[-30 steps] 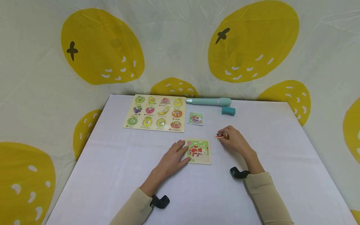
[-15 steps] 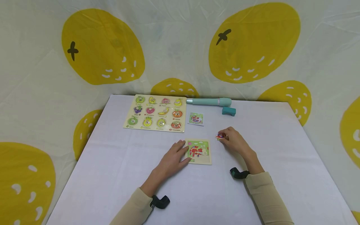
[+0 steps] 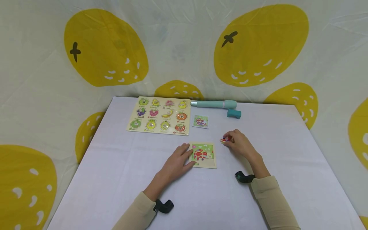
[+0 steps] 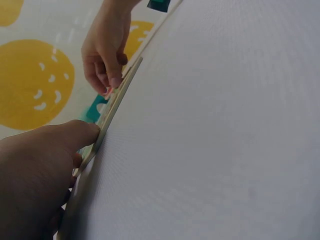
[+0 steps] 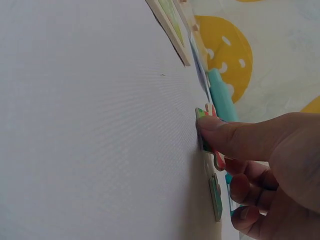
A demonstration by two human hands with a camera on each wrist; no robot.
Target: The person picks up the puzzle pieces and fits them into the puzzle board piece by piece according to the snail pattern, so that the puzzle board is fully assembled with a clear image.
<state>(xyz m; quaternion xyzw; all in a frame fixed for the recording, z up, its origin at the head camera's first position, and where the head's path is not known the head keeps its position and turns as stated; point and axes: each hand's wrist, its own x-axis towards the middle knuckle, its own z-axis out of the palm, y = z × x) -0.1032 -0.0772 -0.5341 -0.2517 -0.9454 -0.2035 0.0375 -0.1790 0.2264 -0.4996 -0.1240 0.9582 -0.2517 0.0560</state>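
My left hand (image 3: 177, 161) lies with fingers extended on the left edge of a small square wooden puzzle board (image 3: 212, 163). The board carries a green picture with a red figure, and its lower right part shows bare wood. To the right of the board, my right hand (image 3: 241, 143) pinches a red and green jigsaw piece (image 5: 203, 131) between thumb and fingers; whether a second piece is behind it, I cannot tell. Below that hand in the right wrist view, another green-faced piece (image 5: 215, 197) rests on the table; the hand hides it in the head view.
A small picture card (image 3: 200, 121) lies behind the board. At the back left is a large fruit puzzle board (image 3: 161, 115). A teal pen-shaped object (image 3: 214, 104) and a teal block (image 3: 234, 113) lie along the back. A patterned curtain (image 3: 178, 48) hangs behind the white table.
The jigsaw piece in my right hand has turned slightly between the fingers, showing more of its red face. My left hand and the puzzle board have stayed in place.
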